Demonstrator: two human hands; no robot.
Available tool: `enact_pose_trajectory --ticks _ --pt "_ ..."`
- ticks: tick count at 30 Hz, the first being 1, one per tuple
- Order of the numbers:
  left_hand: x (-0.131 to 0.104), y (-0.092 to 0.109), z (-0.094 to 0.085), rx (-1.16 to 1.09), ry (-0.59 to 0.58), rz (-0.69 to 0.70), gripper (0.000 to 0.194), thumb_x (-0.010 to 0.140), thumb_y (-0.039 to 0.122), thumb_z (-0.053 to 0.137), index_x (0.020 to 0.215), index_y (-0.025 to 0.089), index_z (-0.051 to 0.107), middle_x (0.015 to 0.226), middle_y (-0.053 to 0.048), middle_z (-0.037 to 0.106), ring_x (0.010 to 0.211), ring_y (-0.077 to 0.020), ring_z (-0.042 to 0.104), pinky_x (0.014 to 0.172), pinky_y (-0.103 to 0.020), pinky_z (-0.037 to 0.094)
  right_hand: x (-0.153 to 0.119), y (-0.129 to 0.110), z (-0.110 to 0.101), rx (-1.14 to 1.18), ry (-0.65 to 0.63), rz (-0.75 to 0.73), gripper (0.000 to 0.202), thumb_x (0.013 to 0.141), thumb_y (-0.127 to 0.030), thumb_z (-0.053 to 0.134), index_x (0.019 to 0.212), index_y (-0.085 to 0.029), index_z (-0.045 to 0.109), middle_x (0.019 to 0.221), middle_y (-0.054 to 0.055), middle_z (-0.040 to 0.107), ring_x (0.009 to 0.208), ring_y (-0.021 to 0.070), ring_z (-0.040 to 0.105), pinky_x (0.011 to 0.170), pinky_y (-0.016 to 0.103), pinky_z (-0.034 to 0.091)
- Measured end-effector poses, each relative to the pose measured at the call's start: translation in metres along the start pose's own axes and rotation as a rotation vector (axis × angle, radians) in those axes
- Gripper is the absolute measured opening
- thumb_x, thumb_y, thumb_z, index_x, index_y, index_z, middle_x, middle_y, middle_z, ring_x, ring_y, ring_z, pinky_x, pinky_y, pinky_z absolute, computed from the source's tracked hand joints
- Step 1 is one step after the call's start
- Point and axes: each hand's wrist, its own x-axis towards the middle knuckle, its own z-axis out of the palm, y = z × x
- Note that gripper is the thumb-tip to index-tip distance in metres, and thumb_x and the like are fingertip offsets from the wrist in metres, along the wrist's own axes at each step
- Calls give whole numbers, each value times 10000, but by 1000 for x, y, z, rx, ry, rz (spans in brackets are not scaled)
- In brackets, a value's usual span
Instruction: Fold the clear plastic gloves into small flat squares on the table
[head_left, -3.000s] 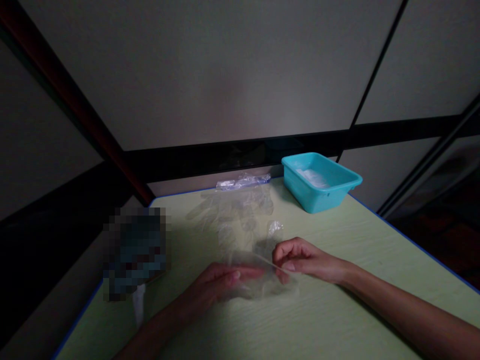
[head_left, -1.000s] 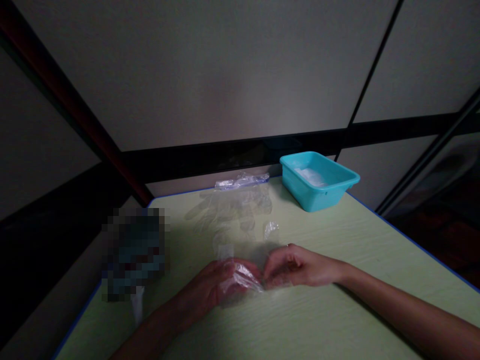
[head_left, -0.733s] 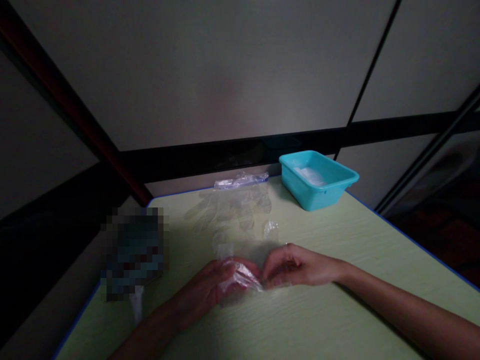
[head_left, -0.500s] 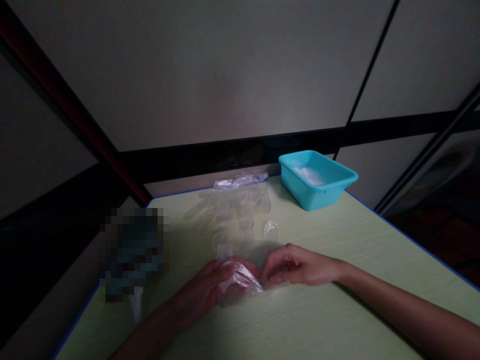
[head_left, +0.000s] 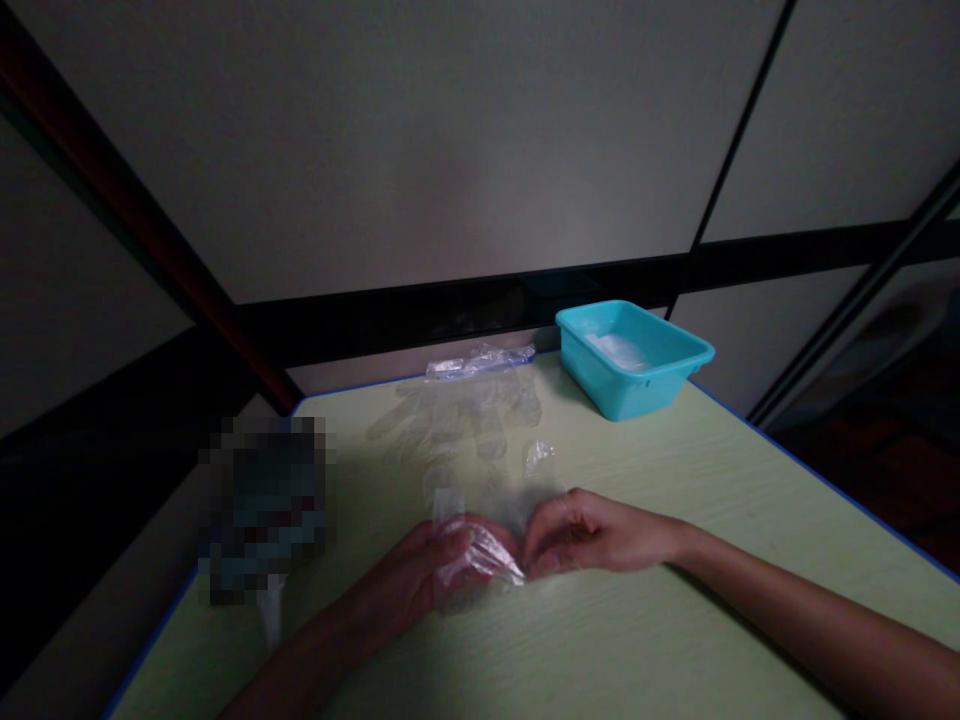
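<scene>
A clear plastic glove [head_left: 484, 555] lies crumpled between my two hands near the middle of the table. My left hand [head_left: 450, 550] is closed on it, with the thumb on top and the fingers showing through the film. From the right, my right hand [head_left: 570, 535] pinches the glove's edge with curled fingers, close to the left fingertips. Beyond the hands, several thin transparent gloves [head_left: 465, 410] are spread flat on the table, partly overlapping. Crinkled clear plastic [head_left: 480, 361] runs along the table's far edge.
A turquoise basket [head_left: 637, 365] with white material inside stands at the back right of the pale wood table [head_left: 675, 640] with its blue edge. A blurred-out item [head_left: 270, 510] sits at the left edge, a white strip below it. Panelled doors rise behind.
</scene>
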Motion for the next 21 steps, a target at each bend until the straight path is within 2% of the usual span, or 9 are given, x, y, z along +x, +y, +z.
enact_pose_trajectory --ticks 14,21 --pt "1 4 5 10 42 -19 247 767 328 642 897 124 687 841 -61 683 791 -162 603 744 -228 430 0 1 1 75 0 31 161 763 -239 634 860 -111 633 780 16 605 723 92 566 715 228 432" --pt "2 2 3 -12 40 -23 236 771 316 644 902 125 688 846 -59 683 795 -155 606 750 -224 433 0 1 1 46 -5 13 125 773 -174 610 866 -93 630 779 20 601 715 83 556 698 210 429"
